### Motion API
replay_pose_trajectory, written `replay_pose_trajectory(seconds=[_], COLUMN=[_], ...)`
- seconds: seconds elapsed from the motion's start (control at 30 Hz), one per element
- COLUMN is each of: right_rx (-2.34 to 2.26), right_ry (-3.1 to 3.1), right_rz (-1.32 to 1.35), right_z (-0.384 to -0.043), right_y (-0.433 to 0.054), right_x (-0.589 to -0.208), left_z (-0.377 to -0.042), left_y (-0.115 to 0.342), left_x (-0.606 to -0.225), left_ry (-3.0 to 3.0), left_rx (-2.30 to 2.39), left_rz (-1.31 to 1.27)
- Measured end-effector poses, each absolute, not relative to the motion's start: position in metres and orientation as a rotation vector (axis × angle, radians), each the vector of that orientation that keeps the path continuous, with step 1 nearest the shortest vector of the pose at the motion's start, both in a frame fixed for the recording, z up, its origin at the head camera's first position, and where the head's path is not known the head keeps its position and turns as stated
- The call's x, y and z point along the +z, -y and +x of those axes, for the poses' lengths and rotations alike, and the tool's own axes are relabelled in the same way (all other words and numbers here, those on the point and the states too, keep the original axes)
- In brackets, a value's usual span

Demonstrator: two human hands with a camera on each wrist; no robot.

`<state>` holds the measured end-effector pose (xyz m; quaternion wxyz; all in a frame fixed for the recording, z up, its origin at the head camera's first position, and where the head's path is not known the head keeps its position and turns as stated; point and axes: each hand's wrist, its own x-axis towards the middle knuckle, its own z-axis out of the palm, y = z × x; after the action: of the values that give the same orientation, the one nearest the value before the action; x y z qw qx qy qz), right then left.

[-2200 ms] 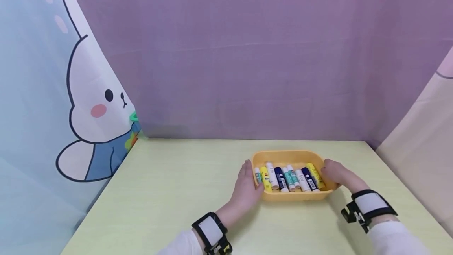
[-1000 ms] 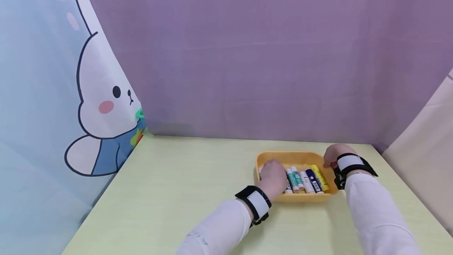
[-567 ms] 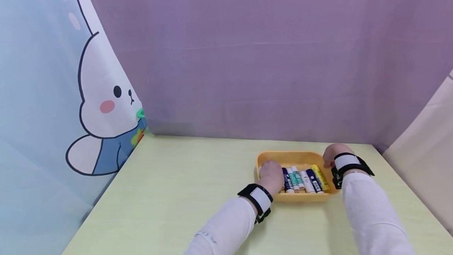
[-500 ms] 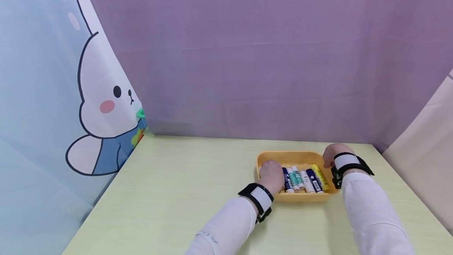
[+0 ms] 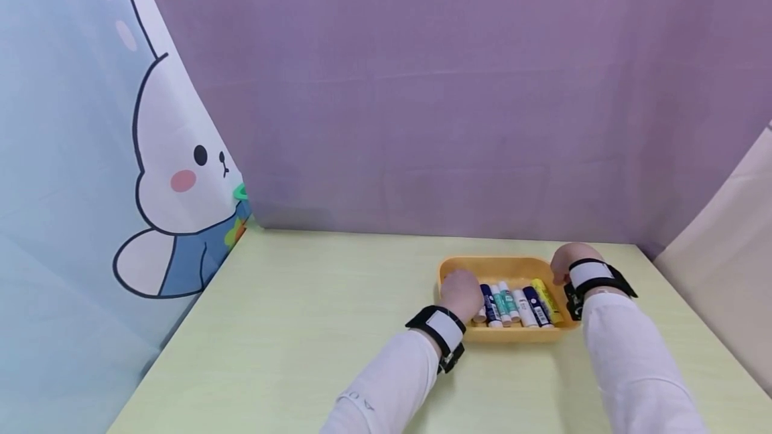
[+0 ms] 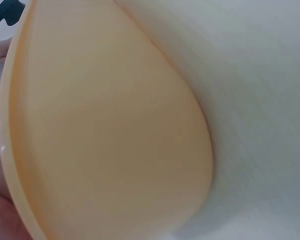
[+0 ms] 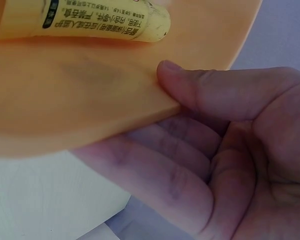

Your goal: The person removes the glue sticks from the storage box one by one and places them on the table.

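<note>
A: What occupies the foreground?
B: White sleeves (image 5: 386, 380), each ending at a black wrist strap (image 5: 445, 330).

A: And the left hand (image 5: 462, 293)?
B: It bends over the left end of the orange tray (image 5: 509, 335). Its fingertips are hidden, and the left wrist view shows mainly the outer wall, so whether it grasps anything cannot be told.

A: The right hand (image 5: 573, 260)?
B: It grips the tray's right end, thumb inside, fingers outside, presumably to steady it.

A: How do the contents lie?
B: Flat and side by side: beyond the left hand, a dark blue tube (image 5: 491, 307), two teal-and-white tubes (image 5: 501, 305), a white tube (image 5: 524, 308), another dark blue one, and a yellow tube (image 5: 547, 301) nearest the right hand. The walls probably limit rolling.

A: Farther off?
B: The tray occupies the right half of the pale table (image 5: 313, 300); behind hangs a purple curtain (image 5: 434, 99), with a rabbit-printed cloth (image 5: 169, 199) at left.
</note>
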<state>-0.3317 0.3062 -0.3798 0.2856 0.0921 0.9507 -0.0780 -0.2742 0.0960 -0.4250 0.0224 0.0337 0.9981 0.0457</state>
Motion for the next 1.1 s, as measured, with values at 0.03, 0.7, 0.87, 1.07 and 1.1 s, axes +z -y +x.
replay_pose_trajectory(seconds=[0.03, 0.7, 0.87, 1.07, 1.1], right_rx=[-0.199, -0.163, -0.191, -0.185, -0.182], right_ry=[-2.542, -2.584, -2.591, -2.578, -2.576], right_rz=[0.237, 0.129, 0.126, 0.159, 0.163], right_z=[-0.332, -0.324, -0.327, -0.332, -0.332], right_y=[-0.306, -0.302, -0.304, -0.307, -0.307], right_x=[-0.38, -0.37, -0.374, -0.381, -0.381], left_z=[-0.273, -0.267, -0.263, -0.261, -0.262], left_y=[-0.096, -0.096, -0.096, -0.094, -0.093], left_x=[-0.425, -0.434, -0.434, -0.434, -0.434], left_ry=[-3.091, -3.141, -3.178, -3.195, -3.194], left_rx=[0.134, 0.034, 0.032, 0.052, 0.069], left_rz=[0.099, 0.229, 0.286, 0.355, 0.371])
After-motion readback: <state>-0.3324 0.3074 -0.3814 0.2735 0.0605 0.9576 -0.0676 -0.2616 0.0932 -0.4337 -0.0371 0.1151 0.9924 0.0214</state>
